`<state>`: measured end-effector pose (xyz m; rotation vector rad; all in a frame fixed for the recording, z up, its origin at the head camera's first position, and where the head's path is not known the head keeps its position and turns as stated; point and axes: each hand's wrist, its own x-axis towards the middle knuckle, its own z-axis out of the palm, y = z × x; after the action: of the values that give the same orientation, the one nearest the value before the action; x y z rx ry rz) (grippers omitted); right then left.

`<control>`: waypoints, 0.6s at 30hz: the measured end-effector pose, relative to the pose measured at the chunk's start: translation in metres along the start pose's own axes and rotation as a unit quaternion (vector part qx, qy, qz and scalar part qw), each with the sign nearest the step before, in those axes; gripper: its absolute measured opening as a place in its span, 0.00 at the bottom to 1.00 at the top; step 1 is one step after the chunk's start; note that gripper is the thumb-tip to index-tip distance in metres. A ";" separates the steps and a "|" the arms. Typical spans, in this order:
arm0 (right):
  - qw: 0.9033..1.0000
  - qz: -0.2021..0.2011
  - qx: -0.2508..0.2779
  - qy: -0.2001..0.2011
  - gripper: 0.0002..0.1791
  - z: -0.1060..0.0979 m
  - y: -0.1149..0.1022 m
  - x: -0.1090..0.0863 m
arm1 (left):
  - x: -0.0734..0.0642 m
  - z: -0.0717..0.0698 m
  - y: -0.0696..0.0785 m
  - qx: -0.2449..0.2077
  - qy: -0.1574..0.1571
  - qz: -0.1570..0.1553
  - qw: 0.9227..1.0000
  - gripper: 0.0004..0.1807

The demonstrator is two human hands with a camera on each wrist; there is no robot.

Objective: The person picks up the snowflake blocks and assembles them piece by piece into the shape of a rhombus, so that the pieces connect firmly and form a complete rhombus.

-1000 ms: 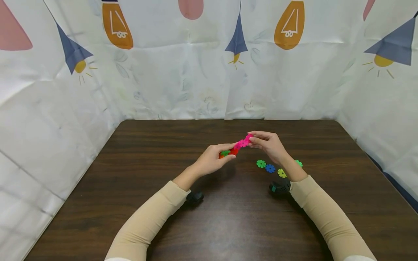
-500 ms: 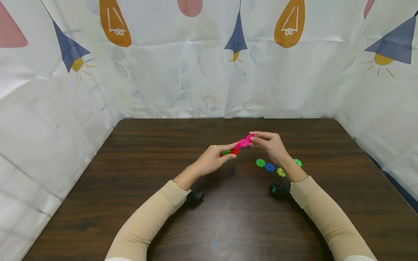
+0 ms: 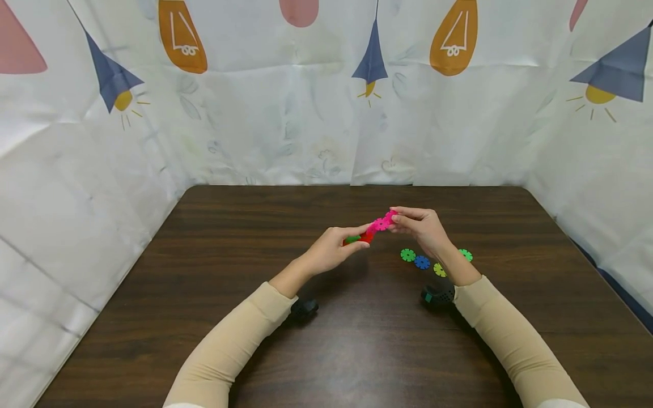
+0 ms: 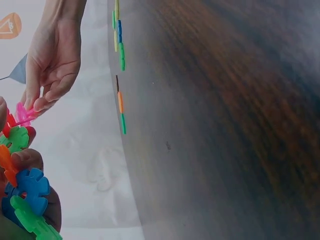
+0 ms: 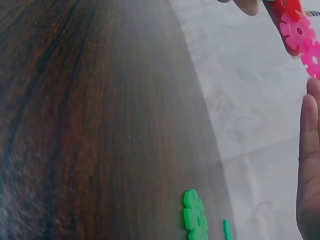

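A chain of interlocked notched plastic discs is stretched between both hands above the table. In the head view, my left hand (image 3: 329, 248) grips it near a red disc (image 3: 366, 237) and a green disc (image 3: 352, 239). My right hand (image 3: 425, 229) pinches the pink discs (image 3: 380, 224) at the upper right end between thumb and fingers. Low in the left wrist view, the chain's other end has an orange disc (image 4: 7, 164), a blue disc (image 4: 34, 189) and a green disc (image 4: 33, 220). The right fingertips hide part of the end pink disc.
Loose discs lie by the right forearm: green (image 3: 407, 255), blue (image 3: 422, 262), yellow (image 3: 440, 270) and another green one partly behind the wrist. A black wrist device (image 3: 437, 294) sits under the right wrist. A patterned white curtain (image 3: 306, 130) hangs behind the dark wooden table (image 3: 255, 215).
Both hands stay almost still on the chain. The right hand has shifted very slightly right, and the part by the left fingers has turned a little, showing less green.
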<state>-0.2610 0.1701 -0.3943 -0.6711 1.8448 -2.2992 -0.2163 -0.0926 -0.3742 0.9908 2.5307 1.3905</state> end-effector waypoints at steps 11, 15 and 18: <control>0.999 0.032 0.020 -0.011 0.18 -0.003 -0.003 -0.001 | 0.000 0.000 0.001 -0.005 -0.017 0.001 1.000 0.28; 0.999 0.032 0.026 -0.025 0.18 -0.005 -0.003 -0.001 | 0.000 -0.001 0.003 -0.005 -0.026 -0.001 1.000 0.29; 0.999 0.028 0.030 -0.033 0.18 -0.006 -0.002 -0.002 | 0.001 0.000 0.002 -0.006 -0.034 0.002 0.999 0.29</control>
<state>-0.2613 0.1763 -0.3936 -0.6690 1.7368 -2.2583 -0.2157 -0.0915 -0.3723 1.0230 2.4706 1.3481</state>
